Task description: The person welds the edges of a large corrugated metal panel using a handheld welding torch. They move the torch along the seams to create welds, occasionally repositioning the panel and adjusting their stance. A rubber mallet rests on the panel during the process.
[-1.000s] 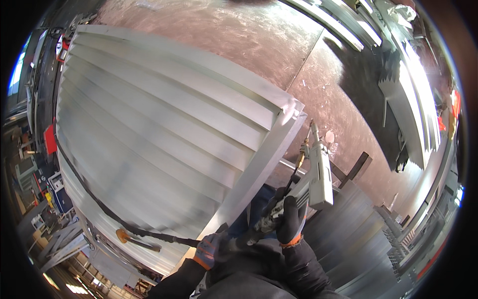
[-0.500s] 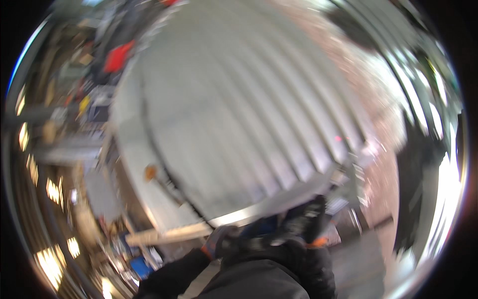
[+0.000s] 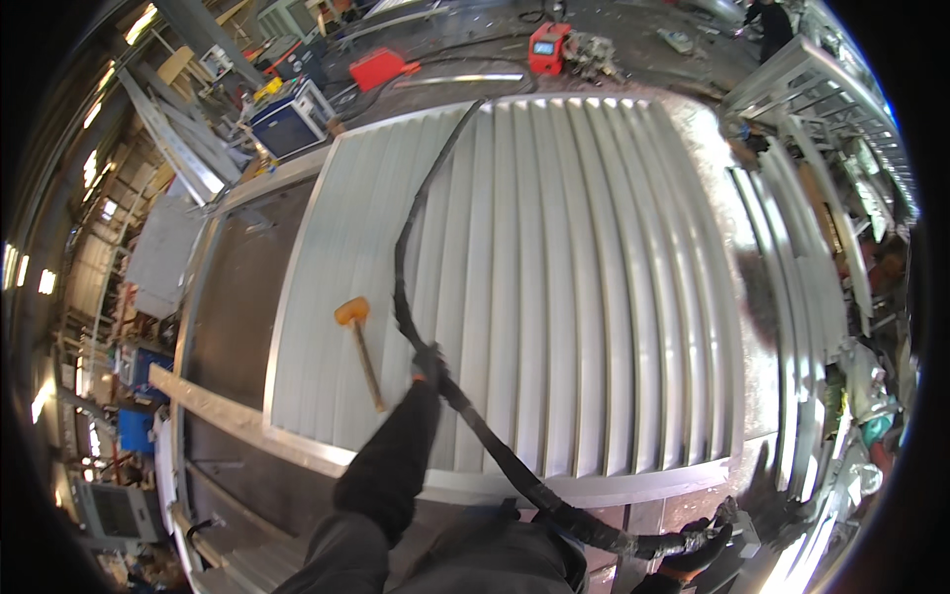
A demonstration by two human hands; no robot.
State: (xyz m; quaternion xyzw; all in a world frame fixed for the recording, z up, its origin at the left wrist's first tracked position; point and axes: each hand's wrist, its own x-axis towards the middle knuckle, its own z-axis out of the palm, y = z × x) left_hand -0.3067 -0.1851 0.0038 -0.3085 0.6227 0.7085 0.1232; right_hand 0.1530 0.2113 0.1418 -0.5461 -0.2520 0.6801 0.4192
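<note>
A thick black cable [image 3: 495, 450] wrapped in sleeve or tape runs from the far edge of a ribbed metal panel [image 3: 534, 297], across it and down toward my right side. My left hand [image 3: 428, 366], in a dark glove, reaches over the panel and is closed around the cable. Low at the right, beyond the panel's near edge, my gloved right hand [image 3: 698, 554] grips the cable by its taped end, thumb raised. A greyish fitting shows beside those fingers, too unclear to name. Left of the cable, a mallet [image 3: 351, 313] with an orange head and wooden handle lies on the panel.
A wooden beam [image 3: 208, 401] juts out left of the panel's near corner. Beyond the panel stand a red machine [image 3: 546, 49], a red case [image 3: 378, 69] and a blue box [image 3: 290, 121]. Long metal profiles [image 3: 792, 297] lie along the right. A person [image 3: 772, 28] is far right.
The view has turned and steadied from a blur. My left hand has gone from near my body to out over the panel, on the cable; my right hand is now farther right.
</note>
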